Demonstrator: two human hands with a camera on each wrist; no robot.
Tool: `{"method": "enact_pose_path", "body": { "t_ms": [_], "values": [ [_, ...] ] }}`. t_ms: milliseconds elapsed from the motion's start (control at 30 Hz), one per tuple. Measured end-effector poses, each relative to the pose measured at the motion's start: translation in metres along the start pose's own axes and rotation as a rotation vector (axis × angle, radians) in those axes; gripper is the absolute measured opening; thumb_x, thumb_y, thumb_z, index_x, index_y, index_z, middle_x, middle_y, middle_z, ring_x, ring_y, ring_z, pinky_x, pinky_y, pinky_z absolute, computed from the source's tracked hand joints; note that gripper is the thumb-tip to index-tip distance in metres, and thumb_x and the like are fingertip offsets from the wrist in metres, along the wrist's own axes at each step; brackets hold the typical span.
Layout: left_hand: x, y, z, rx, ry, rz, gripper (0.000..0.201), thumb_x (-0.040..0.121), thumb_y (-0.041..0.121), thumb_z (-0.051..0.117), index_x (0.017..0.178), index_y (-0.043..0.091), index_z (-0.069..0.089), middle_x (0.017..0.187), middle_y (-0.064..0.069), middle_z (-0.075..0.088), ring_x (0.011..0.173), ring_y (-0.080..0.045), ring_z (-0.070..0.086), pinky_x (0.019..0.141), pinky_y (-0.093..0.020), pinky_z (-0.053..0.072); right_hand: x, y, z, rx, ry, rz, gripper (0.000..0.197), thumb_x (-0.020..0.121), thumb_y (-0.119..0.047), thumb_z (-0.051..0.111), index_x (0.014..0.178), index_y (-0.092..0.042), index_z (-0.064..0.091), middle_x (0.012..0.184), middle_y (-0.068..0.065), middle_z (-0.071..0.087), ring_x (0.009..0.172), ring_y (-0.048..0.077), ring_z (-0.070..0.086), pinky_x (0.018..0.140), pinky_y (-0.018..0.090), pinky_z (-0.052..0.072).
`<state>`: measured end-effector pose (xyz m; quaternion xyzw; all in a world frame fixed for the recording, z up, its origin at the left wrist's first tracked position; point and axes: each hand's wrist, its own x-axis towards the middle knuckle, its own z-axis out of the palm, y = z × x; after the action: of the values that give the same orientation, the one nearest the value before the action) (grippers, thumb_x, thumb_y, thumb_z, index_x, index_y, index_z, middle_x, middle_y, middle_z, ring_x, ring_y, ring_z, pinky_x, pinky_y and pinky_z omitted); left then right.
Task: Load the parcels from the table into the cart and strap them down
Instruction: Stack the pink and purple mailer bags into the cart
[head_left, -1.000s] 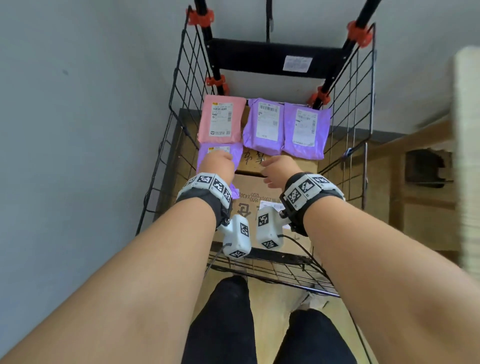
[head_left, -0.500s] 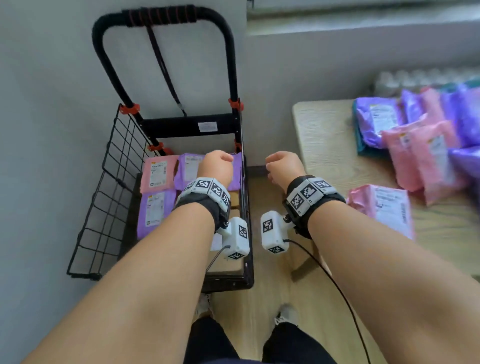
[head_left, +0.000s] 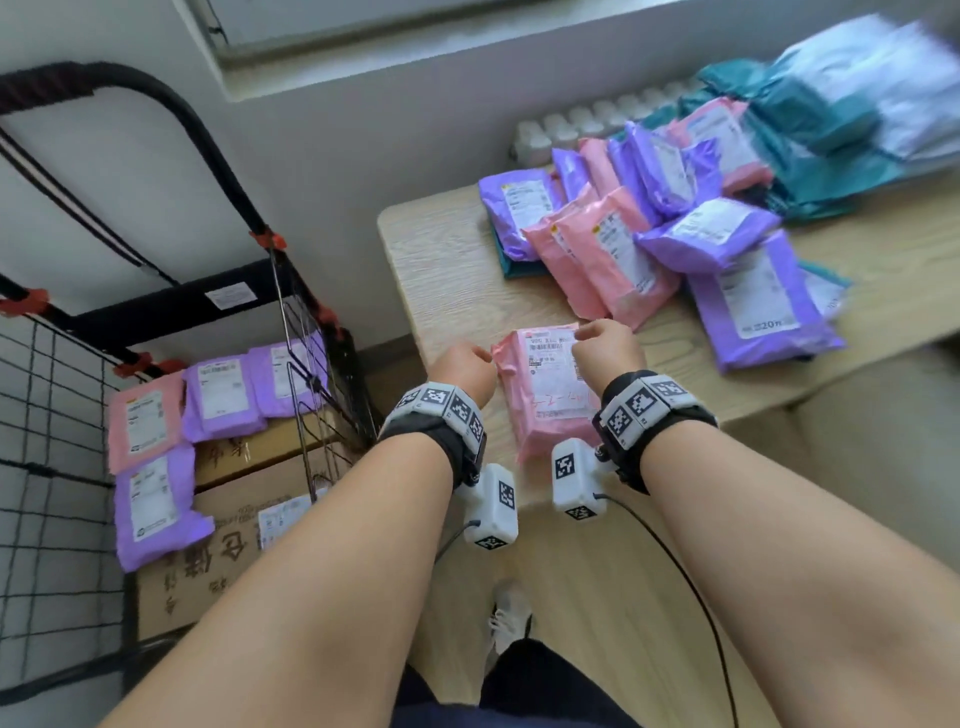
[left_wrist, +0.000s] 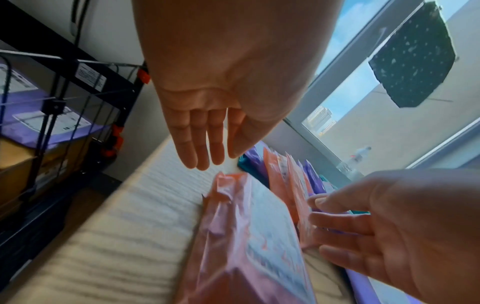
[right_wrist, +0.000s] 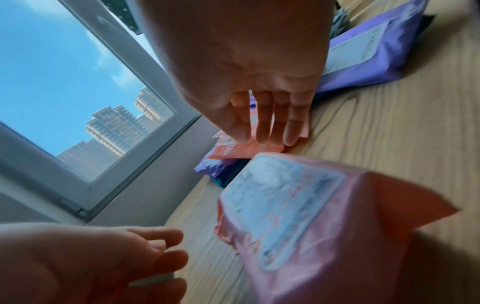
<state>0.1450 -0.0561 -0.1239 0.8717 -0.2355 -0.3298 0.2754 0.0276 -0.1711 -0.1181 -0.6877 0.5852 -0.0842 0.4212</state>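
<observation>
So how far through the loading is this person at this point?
Early on. Four parcels, one pink and three purple, already lie in the cart on cardboard boxes. Both hands, left hand and right hand, are open on either side of a pink parcel at the table edge, not gripping yet. A large pile remains, and no strapping is done.

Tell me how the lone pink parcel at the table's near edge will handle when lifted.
The pink parcel is a crinkled plastic mailer, so it will probably flex and sag, not stay stiff. Its glossy film looks slippery, so gripping from both sides seems safer. It looks flat and bulges only slightly, so it is likely light and unlikely to roll.
</observation>
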Motion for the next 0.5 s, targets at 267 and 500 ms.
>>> {"method": "enact_pose_path", "body": {
  "t_ms": [267,500],
  "values": [
    [-0.004,0.003,0.058,0.094,-0.205,-0.039,0.033,0.087,0.020,0.055,0.118,0.014,0.062,0.113,-0.006,0.067,0.100,-0.025,0.063,0.084,-0.031,0.050,0.002,0.047,-0.010,-0.015,-0.137,0.117,0.023,0.088,-0.009,0.058,0.108,-0.011,0.067,0.113,0.009,0.068,0.106,0.026,0.062,0.092,0.035,0.049],
    [-0.006,-0.011,0.062,0.155,-0.195,-0.059,0.022,0.087,0.021,0.056,0.103,0.009,0.067,0.099,-0.009,0.068,0.077,-0.021,0.058,0.054,-0.024,0.038,-0.003,0.049,0.007,-0.075,-0.223,0.138,0.027,0.087,-0.010,0.059,0.113,-0.009,0.065,0.112,0.008,0.069,0.096,0.023,0.065,0.084,0.034,0.053]
  ]
}}
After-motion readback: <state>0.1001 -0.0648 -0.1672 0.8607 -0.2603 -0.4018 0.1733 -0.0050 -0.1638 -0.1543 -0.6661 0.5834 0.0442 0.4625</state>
